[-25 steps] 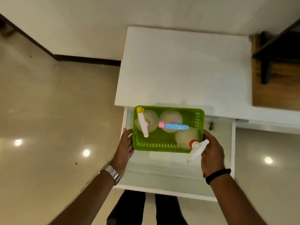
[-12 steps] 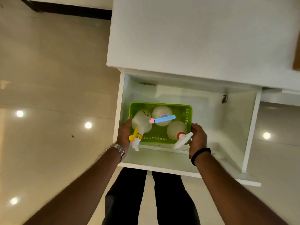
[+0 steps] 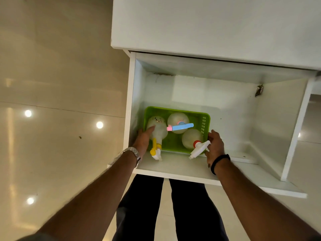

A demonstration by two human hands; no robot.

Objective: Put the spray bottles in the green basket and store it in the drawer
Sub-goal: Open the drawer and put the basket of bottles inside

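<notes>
The green basket (image 3: 205, 120) sits low in the left part of the open white drawer (image 3: 191, 169). It carries three pale spray bottles. The yellow-nozzle bottle (image 3: 157, 132) has tipped over the front rim. Upright at the back is the blue-and-pink-nozzle bottle (image 3: 177, 119), and the red-capped bottle with a white trigger (image 3: 191, 139) stands at the front right. My left hand (image 3: 143, 139) grips the basket's left side, fingers against the tipped bottle. My right hand (image 3: 214, 145) grips the basket's right front corner.
The white cabinet top (image 3: 208, 23) overhangs the drawer's back. The drawer's right half (image 3: 243, 127) holds nothing. A glossy beige tiled floor (image 3: 52, 101) lies to the left. My dark-trousered legs (image 3: 165, 206) stand just below the drawer's front edge.
Both hands have lowered the basket from counter-edge height down into the drawer. The yellow-nozzle bottle has tipped forward over the basket's rim.
</notes>
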